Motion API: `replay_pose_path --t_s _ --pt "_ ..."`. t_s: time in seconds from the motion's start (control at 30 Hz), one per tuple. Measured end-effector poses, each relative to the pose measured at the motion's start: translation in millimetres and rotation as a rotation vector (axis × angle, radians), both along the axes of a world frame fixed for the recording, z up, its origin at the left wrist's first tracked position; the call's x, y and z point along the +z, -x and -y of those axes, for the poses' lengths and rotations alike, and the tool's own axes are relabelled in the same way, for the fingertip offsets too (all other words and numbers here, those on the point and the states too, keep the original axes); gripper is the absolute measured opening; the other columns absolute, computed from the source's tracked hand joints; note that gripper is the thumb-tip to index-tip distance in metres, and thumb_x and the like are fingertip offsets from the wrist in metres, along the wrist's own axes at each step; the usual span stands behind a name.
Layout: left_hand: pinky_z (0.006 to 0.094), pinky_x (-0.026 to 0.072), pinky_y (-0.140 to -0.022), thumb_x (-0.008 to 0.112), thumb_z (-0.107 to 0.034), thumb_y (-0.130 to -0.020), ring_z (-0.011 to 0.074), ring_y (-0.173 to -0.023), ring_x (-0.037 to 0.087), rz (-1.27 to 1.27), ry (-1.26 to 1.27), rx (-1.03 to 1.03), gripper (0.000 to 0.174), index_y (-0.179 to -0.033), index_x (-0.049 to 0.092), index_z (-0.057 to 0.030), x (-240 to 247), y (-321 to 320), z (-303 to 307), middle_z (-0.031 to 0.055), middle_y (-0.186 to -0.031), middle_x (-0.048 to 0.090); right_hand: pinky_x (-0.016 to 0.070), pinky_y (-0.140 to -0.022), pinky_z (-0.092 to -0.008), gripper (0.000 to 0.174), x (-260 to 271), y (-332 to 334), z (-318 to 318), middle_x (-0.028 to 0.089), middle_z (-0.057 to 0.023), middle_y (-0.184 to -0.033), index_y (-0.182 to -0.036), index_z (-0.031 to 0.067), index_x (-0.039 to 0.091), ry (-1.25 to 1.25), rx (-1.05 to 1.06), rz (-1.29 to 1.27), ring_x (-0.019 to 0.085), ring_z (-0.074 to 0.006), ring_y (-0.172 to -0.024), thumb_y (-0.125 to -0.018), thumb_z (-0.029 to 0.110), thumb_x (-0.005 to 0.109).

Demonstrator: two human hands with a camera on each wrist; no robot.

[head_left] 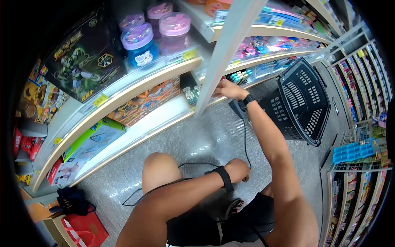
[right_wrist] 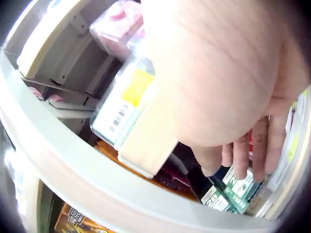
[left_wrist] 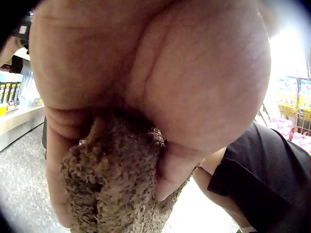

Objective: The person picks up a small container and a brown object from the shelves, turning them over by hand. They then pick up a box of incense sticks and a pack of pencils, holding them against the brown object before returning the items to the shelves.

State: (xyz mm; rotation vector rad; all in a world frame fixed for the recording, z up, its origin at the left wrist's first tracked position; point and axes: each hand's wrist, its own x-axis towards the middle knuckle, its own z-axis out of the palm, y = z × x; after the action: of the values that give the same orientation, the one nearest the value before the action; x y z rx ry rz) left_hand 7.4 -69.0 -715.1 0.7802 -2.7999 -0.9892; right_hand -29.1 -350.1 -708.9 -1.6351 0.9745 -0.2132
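My left hand (head_left: 238, 170) is low over the floor between the knees, gripping a brown, rough-textured cloth (left_wrist: 121, 179) that hangs from its curled fingers in the left wrist view. My right hand (head_left: 228, 89) reaches into the lower shelf just past the white upright post (head_left: 224, 53). In the right wrist view the right hand (right_wrist: 223, 82) has its fingers extended down over small dark and green boxes (right_wrist: 239, 187) marked 2B; whether the fingertips touch them cannot be told.
A black basket (head_left: 304, 94) stands right of the right arm. Black cables run beside both wrists. Boxed toys (head_left: 86, 61) and lidded jars (head_left: 140, 43) fill the left shelves. A red bag (head_left: 90, 230) lies at the lower left; a rack with a blue tray (head_left: 354, 151) stands right.
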Motion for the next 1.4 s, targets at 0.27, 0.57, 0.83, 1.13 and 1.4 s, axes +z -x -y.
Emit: replay_pose_path --t_s 0.27,0.57,0.83,1.13,1.4 --pt "0.0447 0.0561 -0.077 0.066 -0.007 -0.078 0.0365 -0.088 0.070 0.067 -0.057 -0.071 0.013 -0.086 0.074 -0.0019 2 6 1 0.0180 -0.090 0.072 0.0581 -0.068 -0.0319 0.044 79 70 29 0.067 -0.0216 -0.107 -0.135 -0.0076 0.037 0.283 -0.840 0.524 0.070 -0.0246 -0.082 -0.099 0.011 0.054" --pt "0.0452 0.0562 -0.076 0.067 -0.006 -0.078 0.0360 -0.087 0.070 0.016 -0.127 -0.049 0.010 -0.084 0.073 -0.0005 3 4 -2 0.0186 -0.088 0.072 0.0567 -0.080 -0.0367 0.046 71 82 94 0.072 -0.0192 -0.104 -0.114 -0.0088 0.062 0.645 -0.839 0.052 0.072 -0.0279 -0.091 -0.082 0.021 0.078" --pt "0.0462 0.0559 -0.075 0.063 -0.005 -0.078 0.0376 -0.085 0.070 -0.030 -0.024 -0.039 0.010 -0.081 0.072 -0.0015 -12 6 -1 0.0196 -0.085 0.071 0.0506 -0.093 -0.0449 0.059 105 56 100 0.068 -0.0261 -0.112 -0.131 -0.0034 0.052 0.933 -0.836 -0.045 0.065 -0.0433 -0.106 -0.080 0.018 0.072" --pt "0.0479 0.0552 -0.075 0.063 -0.006 -0.077 0.0394 -0.084 0.069 -0.054 -0.052 0.013 0.010 -0.080 0.071 -0.0015 -12 0 2 0.0212 -0.082 0.069 0.0542 -0.088 -0.0476 0.037 88 52 153 0.070 -0.0224 -0.105 -0.107 0.0053 0.068 1.147 -0.686 -0.371 0.066 -0.0420 -0.101 -0.076 0.023 0.071" --pt "0.0479 0.0556 -0.072 0.064 -0.006 -0.075 0.0395 -0.081 0.069 -0.111 -0.038 0.053 0.009 -0.078 0.071 -0.0011 -8 0 4 0.0207 -0.081 0.069 0.0542 -0.086 -0.0486 0.032 93 51 134 0.070 -0.0268 -0.103 -0.107 0.0027 0.069 1.096 -0.732 -0.199 0.066 -0.0453 -0.099 -0.079 0.018 0.070"
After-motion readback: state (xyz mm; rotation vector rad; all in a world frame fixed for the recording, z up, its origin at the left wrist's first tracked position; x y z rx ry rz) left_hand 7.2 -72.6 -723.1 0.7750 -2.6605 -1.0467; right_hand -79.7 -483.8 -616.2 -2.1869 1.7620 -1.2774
